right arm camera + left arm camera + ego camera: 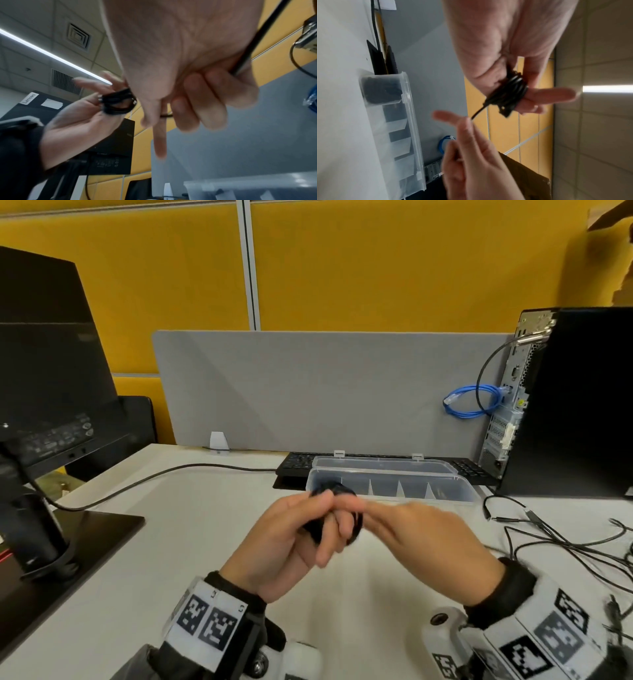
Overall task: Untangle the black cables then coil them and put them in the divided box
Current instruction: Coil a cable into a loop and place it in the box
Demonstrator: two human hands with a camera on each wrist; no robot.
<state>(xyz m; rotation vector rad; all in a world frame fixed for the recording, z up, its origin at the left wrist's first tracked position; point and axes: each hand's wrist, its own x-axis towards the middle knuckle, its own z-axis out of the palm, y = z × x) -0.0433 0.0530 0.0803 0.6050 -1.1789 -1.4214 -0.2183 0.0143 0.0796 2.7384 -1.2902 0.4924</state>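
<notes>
Left hand [291, 542] holds the coil [508, 93], black cable wound in several turns round its fingers [556, 94]. Right hand [421, 542] sits just beside it, fingertips meeting the left's, pinching the free tail [477, 112] that runs off the coil. Tail is short; it lies between the two hands, roughly across the body line. Judgement: winding nearly done, tail end left to tuck.

Just beyond the fingertips, on the worktop [191, 525], lies the divided box [445, 494], lid open, long axis running left to right. Its left end compartment, straight ahead of the left hand, already holds a dark coil [382, 90]; the compartments to its right show only dividers. The left hand is nearer.

Off to the right of the right hand, loose black cables [561, 546] lie tangled on the worktop.
</notes>
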